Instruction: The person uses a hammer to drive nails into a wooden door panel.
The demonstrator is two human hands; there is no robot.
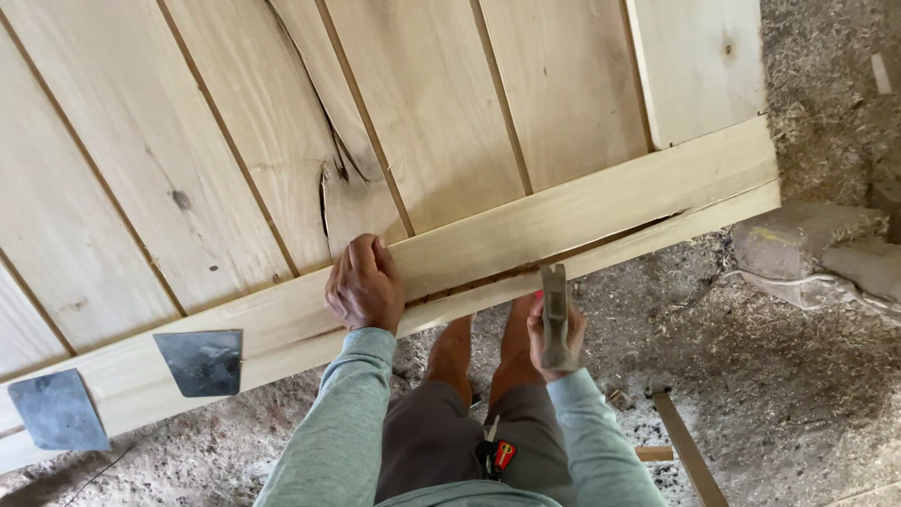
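My left hand [364,284] presses flat on the front rail [601,211] of a pale wooden panel, fingers curled over its top edge. My right hand [556,336] grips a claw hammer [554,302] by the head end, its metal head pointing up at the lower edge of the rail, where a dark gap runs between two strips. The panel [188,141] is made of several long boards side by side; one board has a dark crack and knot [328,188].
Two dark metal plates [201,361] [58,410] sit on the rail at the left. Below is a dirt floor strewn with sawdust [779,376], a loose wood strip [687,451], a grey stone [807,246], and my bare feet [450,352].
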